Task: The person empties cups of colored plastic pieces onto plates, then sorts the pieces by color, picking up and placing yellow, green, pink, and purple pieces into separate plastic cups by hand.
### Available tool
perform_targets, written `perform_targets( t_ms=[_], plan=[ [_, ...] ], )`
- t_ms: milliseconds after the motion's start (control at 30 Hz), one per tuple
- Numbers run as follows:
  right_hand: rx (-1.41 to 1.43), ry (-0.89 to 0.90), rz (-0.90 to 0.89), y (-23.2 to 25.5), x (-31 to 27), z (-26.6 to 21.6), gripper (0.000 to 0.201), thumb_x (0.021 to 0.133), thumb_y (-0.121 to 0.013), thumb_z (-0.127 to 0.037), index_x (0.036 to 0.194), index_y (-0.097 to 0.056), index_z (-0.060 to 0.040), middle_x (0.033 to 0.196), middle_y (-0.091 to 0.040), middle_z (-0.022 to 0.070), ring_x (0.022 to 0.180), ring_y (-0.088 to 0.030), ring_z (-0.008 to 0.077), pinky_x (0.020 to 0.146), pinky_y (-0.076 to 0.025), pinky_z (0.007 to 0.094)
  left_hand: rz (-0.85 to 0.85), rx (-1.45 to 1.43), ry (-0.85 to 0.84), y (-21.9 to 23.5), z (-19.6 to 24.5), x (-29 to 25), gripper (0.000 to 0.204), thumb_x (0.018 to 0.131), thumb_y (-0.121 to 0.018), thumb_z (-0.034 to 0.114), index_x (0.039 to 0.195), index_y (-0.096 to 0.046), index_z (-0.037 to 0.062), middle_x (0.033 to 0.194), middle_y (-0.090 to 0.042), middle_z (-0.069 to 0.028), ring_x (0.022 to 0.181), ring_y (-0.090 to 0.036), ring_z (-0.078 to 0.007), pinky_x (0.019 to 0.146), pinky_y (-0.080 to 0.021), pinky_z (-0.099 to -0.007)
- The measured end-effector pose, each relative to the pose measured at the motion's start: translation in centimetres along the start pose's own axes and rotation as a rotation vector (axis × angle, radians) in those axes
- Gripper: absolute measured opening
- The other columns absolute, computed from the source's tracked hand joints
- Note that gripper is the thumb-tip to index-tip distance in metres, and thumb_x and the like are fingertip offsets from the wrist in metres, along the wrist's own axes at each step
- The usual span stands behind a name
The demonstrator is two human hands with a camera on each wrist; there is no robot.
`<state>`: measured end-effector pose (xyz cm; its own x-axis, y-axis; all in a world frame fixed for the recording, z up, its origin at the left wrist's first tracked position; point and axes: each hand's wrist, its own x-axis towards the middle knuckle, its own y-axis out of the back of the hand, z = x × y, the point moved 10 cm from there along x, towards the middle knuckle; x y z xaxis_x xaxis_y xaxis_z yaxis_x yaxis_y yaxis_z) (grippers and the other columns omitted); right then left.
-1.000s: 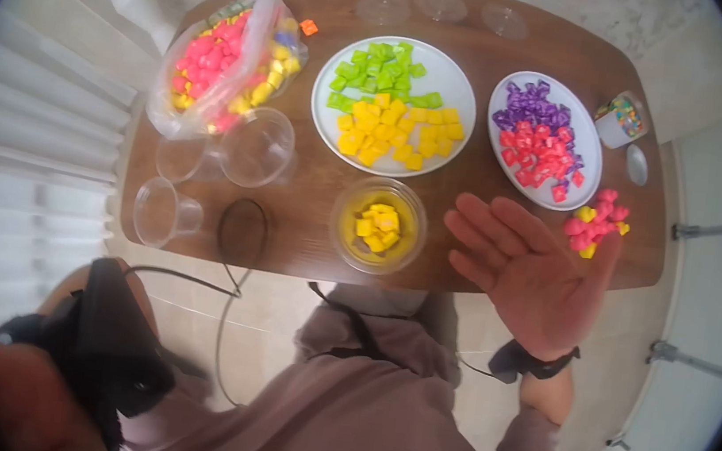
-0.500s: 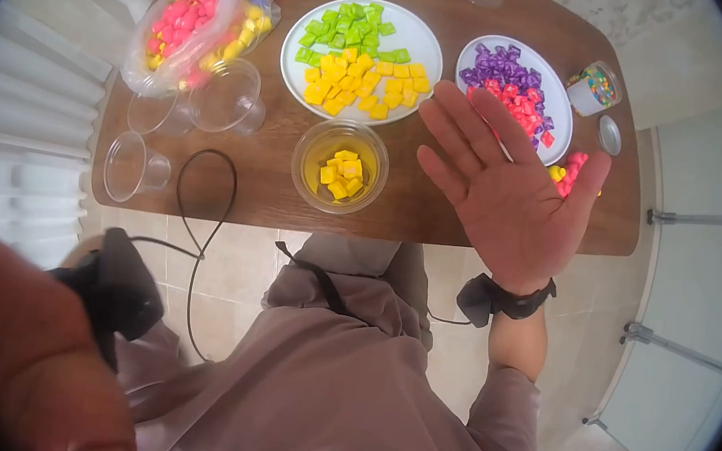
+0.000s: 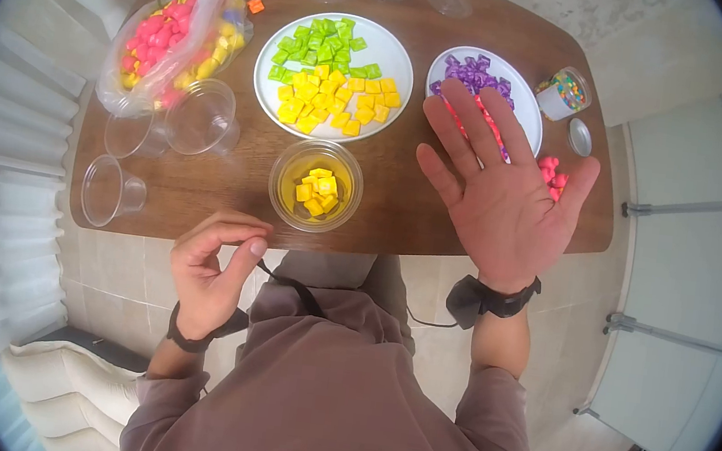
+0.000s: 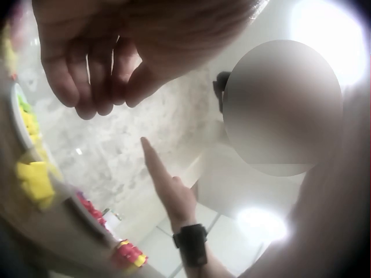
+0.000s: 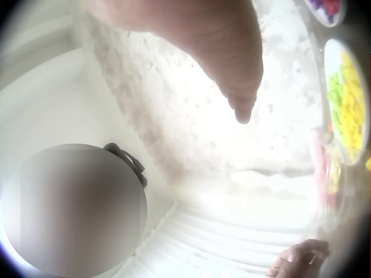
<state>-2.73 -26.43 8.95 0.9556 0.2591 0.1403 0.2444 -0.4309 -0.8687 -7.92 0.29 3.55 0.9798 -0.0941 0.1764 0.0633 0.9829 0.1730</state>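
Observation:
In the head view my right hand is raised with its palm up and its fingers straight and spread, holding nothing. It overlaps the white oval plate of purple wrapped candies and red ones. My left hand hovers by the table's front edge, fingers loosely bent and thumb close to them. In the left wrist view nothing shows between those fingers. A clear plastic cup with yellow wrapped candies inside stands between the two hands, near the front edge.
Behind the cup lies a round white plate with green and yellow candies. At the left are a plastic bag of colourful pieces and several clear cups. A small tub, a lid and pink pieces occupy the right.
My left hand has come down from close to the camera to the table's front edge. The right hand stays spread, now over the oval plate. The head view has shifted.

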Motion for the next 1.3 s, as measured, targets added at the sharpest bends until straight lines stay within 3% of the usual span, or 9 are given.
perform_targets(
  t_ms=[300, 333, 400, 533, 600, 667, 767, 1100, 1300],
  plan=[
    [0.055, -0.009, 0.031, -0.1, 2.1, 1.0, 0.107, 0.096, -0.03, -0.081, 0.163, -0.015, 0.0015, 0.17, -0.006, 0.0265, 0.158, -0.002, 0.0434, 0.127, -0.01, 0.0584, 0.231, 0.03, -0.172, 0.6, -4.7, 0.3, 0.054, 0.081, -0.084, 0.011, 0.128, -0.06, -0.0012, 0.124, -0.058, -0.0122, 0.109, -0.058, -0.0195, 0.093, -0.049, -0.0328],
    [0.003, -0.026, 0.04, 0.1, 2.5, 1.1, 0.105, 0.096, -0.026, -0.081, 0.161, -0.023, 0.0009, 0.166, -0.02, 0.0274, 0.155, -0.016, 0.0432, 0.125, -0.017, 0.0566, 0.176, 0.063, -0.203, 0.1, -4.7, 1.0, 0.084, 0.072, -0.092, 0.021, 0.141, -0.05, -0.0001, 0.136, -0.052, -0.0156, 0.12, -0.054, -0.0257, 0.1, -0.047, -0.0384],
    [-0.044, -0.071, 0.048, 1.6, 3.7, 1.4, 0.104, 0.097, -0.022, -0.082, 0.159, -0.03, 0.0003, 0.161, -0.035, 0.0282, 0.151, -0.031, 0.0429, 0.124, -0.024, 0.0549, 0.116, 0.106, -0.204, -0.5, -4.6, 1.7, 0.093, 0.068, -0.094, 0.022, 0.144, -0.045, 0.0002, 0.14, -0.049, -0.0172, 0.125, -0.052, -0.0288, 0.102, -0.046, -0.0407],
    [-0.827, -0.123, 0.065, 4.2, 7.5, 1.9, 0.063, 0.105, -0.051, -0.049, 0.14, -0.056, 0.0038, 0.13, -0.065, 0.0212, 0.12, -0.062, 0.0316, 0.105, -0.047, 0.0448, -0.05, 0.163, -0.15, -3.4, -4.6, 3.0, 0.119, 0.061, -0.099, 0.022, 0.155, -0.03, 0.0013, 0.151, -0.041, -0.0178, 0.135, -0.049, -0.031, 0.11, -0.043, -0.0435],
    [-1.204, -0.102, 0.186, 5.1, 9.4, 1.6, 0.048, 0.104, -0.061, -0.035, 0.131, -0.064, 0.0043, 0.117, -0.073, 0.0163, 0.106, -0.07, 0.0261, 0.095, -0.053, 0.0416, -0.041, 0.117, -0.102, -4.2, -5.6, 3.3, 0.122, 0.061, -0.1, 0.021, 0.156, -0.027, 0.0014, 0.152, -0.041, -0.0183, 0.135, -0.049, -0.0306, 0.11, -0.043, -0.0431],
    [-1.792, -0.096, 0.005, 4.1, 11.3, 2.9, 0.032, 0.095, -0.072, -0.021, 0.117, -0.072, 0.0029, 0.099, -0.076, 0.0114, 0.088, -0.07, 0.0243, 0.081, -0.055, 0.0391, -0.04, 0.067, -0.106, -4.8, -6.3, 3.6, 0.126, 0.062, -0.1, 0.018, 0.158, -0.021, 0.0023, 0.152, -0.044, -0.0195, 0.135, -0.051, -0.0301, 0.111, -0.044, -0.0431],
    [-2.078, 0.003, -0.249, 3.9, 13.0, 5.7, 0.032, 0.09, -0.074, -0.024, 0.109, -0.073, 0.0017, 0.091, -0.073, 0.0143, 0.084, -0.069, 0.0301, 0.075, -0.053, 0.041, -0.042, -0.039, -0.043, -5.1, -7.4, 3.7, 0.122, 0.065, -0.098, 0.018, 0.158, -0.022, 0.0029, 0.15, -0.047, -0.0194, 0.135, -0.052, -0.0302, 0.113, -0.043, -0.0431],
    [-2.264, -0.333, -0.194, 7.0, 13.7, 9.6, 0.03, 0.089, -0.073, -0.028, 0.084, -0.071, 0.0015, 0.078, -0.069, 0.0199, 0.078, -0.068, 0.0386, 0.07, -0.053, 0.0473, -0.069, 0.119, -0.094, -4.7, -6.3, 4.1, 0.105, 0.07, -0.095, 0.021, 0.153, -0.034, 0.0015, 0.137, -0.054, -0.0184, 0.125, -0.058, -0.0352, 0.105, -0.047, -0.0417],
    [-2.174, -0.124, -0.139, 5.4, 13.3, 6.1, 0.027, 0.086, -0.077, -0.024, 0.085, -0.069, 0.0024, 0.067, -0.064, 0.0147, 0.063, -0.063, 0.0314, 0.061, -0.048, 0.0431, -0.064, 0.127, -0.106, -4.5, -6.2, 4.2, 0.101, 0.071, -0.093, 0.02, 0.152, -0.036, 0.001, 0.134, -0.053, -0.0187, 0.122, -0.058, -0.0354, 0.103, -0.048, -0.042]
  ],
)
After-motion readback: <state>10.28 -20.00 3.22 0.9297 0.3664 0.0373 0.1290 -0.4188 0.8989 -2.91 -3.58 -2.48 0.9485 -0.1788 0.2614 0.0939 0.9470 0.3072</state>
